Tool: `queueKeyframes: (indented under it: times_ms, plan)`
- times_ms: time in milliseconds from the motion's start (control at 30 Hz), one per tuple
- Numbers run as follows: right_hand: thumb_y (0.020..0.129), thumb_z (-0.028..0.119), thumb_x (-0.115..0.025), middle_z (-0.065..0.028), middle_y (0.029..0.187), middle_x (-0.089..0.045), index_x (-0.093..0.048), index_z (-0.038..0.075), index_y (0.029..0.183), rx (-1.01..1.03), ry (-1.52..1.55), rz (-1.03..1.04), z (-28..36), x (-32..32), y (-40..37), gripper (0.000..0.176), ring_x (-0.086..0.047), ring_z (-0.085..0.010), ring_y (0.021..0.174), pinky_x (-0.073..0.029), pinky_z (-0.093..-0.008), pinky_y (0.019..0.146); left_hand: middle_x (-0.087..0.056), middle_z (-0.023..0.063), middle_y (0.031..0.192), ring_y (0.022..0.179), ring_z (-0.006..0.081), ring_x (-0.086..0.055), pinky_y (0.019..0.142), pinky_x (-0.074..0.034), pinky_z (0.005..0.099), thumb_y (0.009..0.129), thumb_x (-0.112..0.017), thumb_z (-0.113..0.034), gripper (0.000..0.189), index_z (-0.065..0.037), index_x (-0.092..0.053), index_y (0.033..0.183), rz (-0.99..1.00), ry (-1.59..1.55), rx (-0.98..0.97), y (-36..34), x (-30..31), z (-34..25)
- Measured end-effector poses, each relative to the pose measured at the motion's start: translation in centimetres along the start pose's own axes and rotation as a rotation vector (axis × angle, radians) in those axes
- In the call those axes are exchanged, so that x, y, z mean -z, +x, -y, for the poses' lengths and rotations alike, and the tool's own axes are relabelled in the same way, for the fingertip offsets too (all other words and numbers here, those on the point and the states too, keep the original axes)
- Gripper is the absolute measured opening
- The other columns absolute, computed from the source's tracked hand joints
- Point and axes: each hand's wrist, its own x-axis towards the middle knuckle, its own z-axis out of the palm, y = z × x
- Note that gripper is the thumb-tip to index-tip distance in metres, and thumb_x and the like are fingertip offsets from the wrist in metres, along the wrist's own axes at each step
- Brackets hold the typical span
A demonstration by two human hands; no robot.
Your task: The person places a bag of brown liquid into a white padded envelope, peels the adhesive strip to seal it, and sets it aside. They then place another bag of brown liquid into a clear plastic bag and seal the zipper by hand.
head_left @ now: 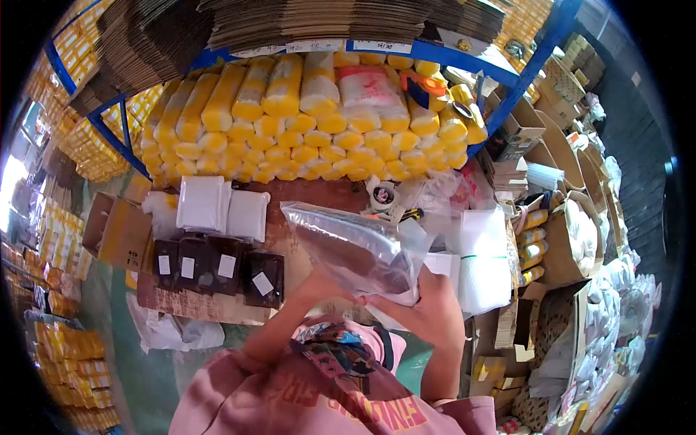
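A clear, shiny plastic bag (355, 250) is held up in front of my chest, over the front of the table. Its flat shape shows brown through the film; whether anything lies inside is hard to tell. My left hand (319, 288) grips the near left edge, fingers partly hidden under the bag. At the near right corner my right hand (433, 308) is closed on the same bag, thumb on top. To the left, several dark packets (206, 268) with white labels lie in a row, and white packets (203, 206) are stacked behind them.
Yellow-and-white bundles (304, 138) are piled behind the table (283, 217) under a blue shelf (457, 54) loaded with flat cardboard. A roll of tape (382, 194) sits at the back. White wrap (484, 261) stands right. Open cartons (116, 232) flank both sides.
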Motion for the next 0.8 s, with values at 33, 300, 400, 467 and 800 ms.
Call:
queueKeyframes:
  times_ms: [33,300,400,467,800]
  plan:
    - [0.076,0.027,-0.081,-0.0216,0.099,-0.064,-0.054,-0.003,0.116,0.018,0.025,0.003,-0.7,0.1,0.2,0.056,-0.065,-0.0341,0.089,-0.050,-0.0384,0.077,-0.059,0.0108,0.124,0.115,0.0239,-0.054,0.100,-0.044,0.0375,0.049,-0.094,-0.014,0.093,-0.003,-0.051,0.130,-0.014,-0.023,0.091,-0.3,-0.2,0.4]
    - [0.077,0.031,-0.079,-0.0212,0.090,-0.064,-0.055,-0.002,0.111,-0.045,-0.122,0.044,-0.2,-0.5,0.6,0.053,-0.065,-0.0342,0.082,-0.051,-0.0371,0.075,-0.062,0.0077,0.114,0.101,0.0207,-0.060,0.092,-0.046,0.0344,0.053,-0.089,-0.009,0.082,-0.001,-0.053,0.126,-0.169,-0.224,0.099,-1.5,-2.5,-1.2]
    - [0.076,0.025,-0.080,-0.0167,0.091,-0.066,-0.055,-0.003,0.112,0.064,0.014,-0.016,-1.0,-0.6,0.8,0.052,-0.064,-0.0262,0.080,-0.050,-0.0334,0.075,-0.061,0.0099,0.117,0.101,0.0212,-0.061,0.090,-0.048,0.0344,0.056,-0.088,-0.005,0.080,0.000,-0.052,0.127,-0.112,-0.240,0.107,-1.6,-0.8,-2.3]
    - [0.075,0.020,-0.081,-0.0141,0.091,-0.066,-0.055,-0.003,0.114,0.158,0.209,-0.092,-3.2,-1.5,1.0,0.052,-0.062,-0.0214,0.081,-0.050,-0.0322,0.077,-0.061,0.0110,0.117,0.101,0.0215,-0.061,0.088,-0.050,0.0345,0.058,-0.088,-0.003,0.078,0.001,-0.051,0.127,-0.077,-0.356,0.218,-1.7,0.6,-2.6]
    - [0.060,-0.001,-0.086,-0.0076,0.103,-0.065,-0.059,-0.003,0.111,0.089,0.701,-0.121,-3.2,-3.1,0.6,0.058,-0.062,-0.0162,0.094,-0.050,-0.0315,0.083,-0.064,0.0091,0.111,0.102,0.0166,-0.060,0.080,-0.051,0.0293,0.056,-0.091,-0.010,0.076,0.000,-0.055,0.122,-0.020,-0.033,0.199,-1.9,0.6,-12.1]
